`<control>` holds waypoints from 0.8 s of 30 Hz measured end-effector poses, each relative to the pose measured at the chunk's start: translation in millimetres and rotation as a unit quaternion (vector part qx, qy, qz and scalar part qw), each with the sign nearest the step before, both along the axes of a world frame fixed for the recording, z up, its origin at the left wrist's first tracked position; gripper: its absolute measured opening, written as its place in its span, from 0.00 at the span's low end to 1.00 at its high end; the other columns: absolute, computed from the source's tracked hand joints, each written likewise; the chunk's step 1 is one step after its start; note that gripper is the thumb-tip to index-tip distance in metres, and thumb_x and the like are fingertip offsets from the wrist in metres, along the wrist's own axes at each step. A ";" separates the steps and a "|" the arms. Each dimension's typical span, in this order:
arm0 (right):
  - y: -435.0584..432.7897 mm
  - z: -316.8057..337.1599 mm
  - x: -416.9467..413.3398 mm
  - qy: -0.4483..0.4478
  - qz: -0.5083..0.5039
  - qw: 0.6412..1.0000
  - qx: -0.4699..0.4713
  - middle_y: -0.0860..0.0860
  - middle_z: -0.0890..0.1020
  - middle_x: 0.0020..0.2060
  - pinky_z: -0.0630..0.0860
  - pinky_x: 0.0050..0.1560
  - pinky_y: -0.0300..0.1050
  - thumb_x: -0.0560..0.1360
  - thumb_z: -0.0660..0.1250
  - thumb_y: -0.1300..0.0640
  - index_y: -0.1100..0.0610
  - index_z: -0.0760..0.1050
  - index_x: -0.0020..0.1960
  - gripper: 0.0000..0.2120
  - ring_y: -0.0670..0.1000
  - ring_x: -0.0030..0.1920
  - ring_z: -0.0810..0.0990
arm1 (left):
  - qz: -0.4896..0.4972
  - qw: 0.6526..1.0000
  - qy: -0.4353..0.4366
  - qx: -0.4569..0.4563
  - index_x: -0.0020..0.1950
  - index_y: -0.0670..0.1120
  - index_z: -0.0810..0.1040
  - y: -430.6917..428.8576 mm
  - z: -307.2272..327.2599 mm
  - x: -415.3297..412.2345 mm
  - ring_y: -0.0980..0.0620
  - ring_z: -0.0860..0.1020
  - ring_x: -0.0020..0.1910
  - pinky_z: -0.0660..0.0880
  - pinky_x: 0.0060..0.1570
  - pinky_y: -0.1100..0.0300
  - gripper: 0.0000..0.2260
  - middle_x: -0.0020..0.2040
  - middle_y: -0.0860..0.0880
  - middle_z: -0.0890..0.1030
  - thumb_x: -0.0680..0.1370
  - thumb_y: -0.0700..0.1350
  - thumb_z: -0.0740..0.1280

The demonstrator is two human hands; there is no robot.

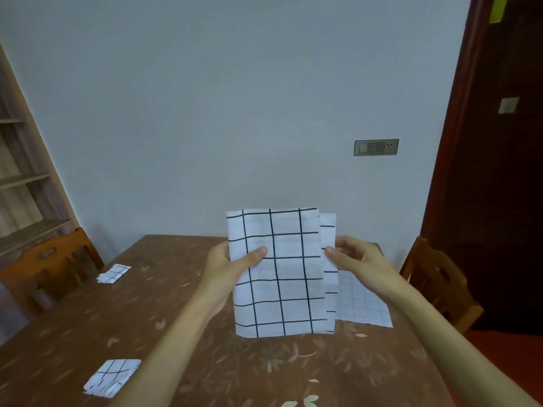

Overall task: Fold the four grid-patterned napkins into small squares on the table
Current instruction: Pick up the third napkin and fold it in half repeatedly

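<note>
A white napkin with a black grid (282, 274) is held upright above the table, folded lengthwise into a tall panel. My left hand (232, 262) grips its left edge, thumb on the front. My right hand (355, 257) pinches the loose layers at its right edge. Behind it a flat napkin with a finer grid (364, 304) lies on the table, partly hidden. Two folded small napkins lie at the left: one far (114, 273), one near (113, 376).
The table wears a brown leaf-patterned cloth (205, 348). Wooden chairs stand at the left (50, 265) and right (440, 283). A shelf unit (20, 177) is at far left, a dark door (499, 171) at right, and a wall behind.
</note>
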State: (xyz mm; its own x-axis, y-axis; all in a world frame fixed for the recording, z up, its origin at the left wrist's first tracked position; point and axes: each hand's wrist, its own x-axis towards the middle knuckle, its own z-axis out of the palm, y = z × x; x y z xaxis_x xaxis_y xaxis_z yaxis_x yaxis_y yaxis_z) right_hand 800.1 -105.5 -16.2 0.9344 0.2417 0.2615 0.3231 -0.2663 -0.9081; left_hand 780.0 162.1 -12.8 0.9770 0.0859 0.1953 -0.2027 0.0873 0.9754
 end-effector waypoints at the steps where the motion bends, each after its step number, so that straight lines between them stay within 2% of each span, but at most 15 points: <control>1: 2.9 -1.5 -2.1 -0.016 0.000 1.000 0.003 0.43 0.87 0.41 0.78 0.51 0.35 0.80 0.67 0.55 0.51 0.83 0.50 0.06 0.41 0.44 0.84 | 0.000 1.000 0.003 0.001 0.54 0.42 0.83 -0.9 0.3 -1.2 0.46 0.87 0.49 0.84 0.43 0.55 0.11 0.50 0.45 0.88 0.73 0.37 0.76; 3: 8.8 -1.7 -5.0 -0.030 -0.018 0.999 0.012 0.42 0.84 0.33 0.75 0.43 0.29 0.81 0.66 0.60 0.54 0.83 0.43 0.10 0.39 0.35 0.80 | 0.003 1.000 0.004 0.011 0.54 0.43 0.83 -3.2 -0.8 -1.8 0.46 0.87 0.49 0.84 0.43 0.55 0.13 0.50 0.46 0.88 0.71 0.37 0.77; 5: 14.1 0.0 -5.8 -0.036 -0.018 0.999 0.029 0.43 0.87 0.37 0.74 0.41 0.27 0.80 0.65 0.61 0.56 0.84 0.46 0.09 0.38 0.38 0.83 | 0.011 1.000 0.000 0.015 0.54 0.43 0.84 -4.2 -2.5 -1.6 0.48 0.87 0.48 0.84 0.43 0.55 0.15 0.50 0.48 0.88 0.69 0.37 0.79; 7: 20.9 2.1 -7.1 -0.037 -0.011 0.998 0.041 0.48 0.88 0.43 0.76 0.43 0.29 0.81 0.65 0.60 0.56 0.84 0.49 0.08 0.42 0.43 0.85 | 0.023 1.000 -0.004 0.018 0.54 0.44 0.83 -3.7 -4.3 -0.6 0.49 0.87 0.48 0.84 0.42 0.57 0.16 0.49 0.49 0.88 0.68 0.36 0.80; 9: 26.8 4.4 -8.5 -0.037 -0.005 0.998 0.058 0.49 0.87 0.40 0.76 0.42 0.32 0.81 0.65 0.56 0.58 0.83 0.46 0.10 0.44 0.40 0.84 | 0.031 0.999 -0.008 0.020 0.54 0.44 0.83 -2.5 -4.5 -1.0 0.50 0.87 0.47 0.83 0.41 0.59 0.17 0.49 0.50 0.88 0.67 0.37 0.80; 11: 31.5 6.0 -8.7 -0.022 0.004 0.997 0.072 0.48 0.79 0.31 0.74 0.42 0.38 0.81 0.61 0.46 0.61 0.78 0.42 0.20 0.46 0.33 0.76 | 0.036 0.999 -0.009 0.022 0.55 0.45 0.83 -0.5 -4.2 -1.6 0.50 0.87 0.48 0.83 0.42 0.58 0.18 0.49 0.50 0.88 0.66 0.38 0.81; 12: 33.8 7.8 -10.7 -0.001 0.016 0.996 0.089 0.44 0.76 0.29 0.74 0.44 0.37 0.81 0.57 0.42 0.59 0.76 0.40 0.23 0.45 0.32 0.74 | 0.035 0.999 -0.008 0.021 0.55 0.44 0.83 0.4 -3.7 -1.8 0.49 0.87 0.49 0.84 0.44 0.56 0.20 0.49 0.49 0.88 0.65 0.39 0.81; 14: 38.2 7.8 -11.5 0.042 0.049 0.991 0.117 0.39 0.80 0.29 0.75 0.44 0.32 0.81 0.54 0.42 0.50 0.78 0.43 0.19 0.39 0.33 0.78 | 0.033 0.999 -0.009 0.017 0.56 0.44 0.83 2.1 -2.9 -2.4 0.49 0.87 0.49 0.83 0.47 0.52 0.23 0.50 0.49 0.88 0.62 0.42 0.82; 16: 42.0 7.8 -12.6 0.020 0.051 0.993 0.108 0.36 0.84 0.35 0.77 0.43 0.30 0.80 0.62 0.48 0.49 0.80 0.48 0.09 0.38 0.39 0.83 | 0.035 0.999 -0.015 0.020 0.57 0.44 0.83 3.2 -3.0 -1.8 0.49 0.87 0.49 0.83 0.47 0.52 0.25 0.51 0.49 0.88 0.62 0.43 0.82; 18: 43.8 5.2 -11.1 -0.023 0.031 0.994 0.105 0.42 0.88 0.44 0.80 0.46 0.35 0.77 0.70 0.54 0.52 0.83 0.51 0.05 0.43 0.46 0.86 | 0.038 0.999 -0.024 0.023 0.56 0.45 0.83 3.0 -3.5 -1.2 0.50 0.87 0.48 0.83 0.44 0.55 0.21 0.50 0.50 0.88 0.65 0.41 0.82; 19: 45.0 4.4 -10.1 -0.035 0.021 0.993 0.114 0.45 0.88 0.45 0.82 0.47 0.37 0.76 0.71 0.55 0.52 0.84 0.51 0.05 0.46 0.46 0.86 | 0.039 0.999 -0.029 0.023 0.56 0.45 0.83 2.7 -3.3 -1.4 0.51 0.87 0.48 0.83 0.42 0.58 0.19 0.50 0.51 0.88 0.67 0.41 0.81; 21: 44.5 2.8 -8.2 -0.039 0.000 0.989 0.141 0.47 0.88 0.42 0.80 0.45 0.35 0.77 0.71 0.56 0.54 0.84 0.49 0.04 0.45 0.43 0.85 | 0.045 0.998 -0.036 0.026 0.55 0.46 0.83 5.9 -4.6 0.0 0.52 0.87 0.49 0.83 0.44 0.59 0.13 0.50 0.50 0.88 0.72 0.42 0.77; 24: 40.1 4.1 -6.5 -0.033 -0.013 0.983 0.178 0.47 0.87 0.41 0.77 0.43 0.33 0.77 0.71 0.58 0.58 0.84 0.51 0.06 0.43 0.43 0.85 | 0.050 0.996 -0.053 0.059 0.53 0.43 0.84 15.8 -9.1 1.1 0.42 0.85 0.54 0.81 0.57 0.45 0.08 0.51 0.41 0.87 0.76 0.44 0.74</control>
State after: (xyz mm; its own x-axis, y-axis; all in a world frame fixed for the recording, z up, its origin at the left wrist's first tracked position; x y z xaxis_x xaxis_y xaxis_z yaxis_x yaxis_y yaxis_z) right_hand 793.5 -65.4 -12.1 0.9173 0.0996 0.3855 0.3816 0.0565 -0.9226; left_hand 781.1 177.9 -21.9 0.9381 0.1523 0.3110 -0.3066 -0.0528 0.9504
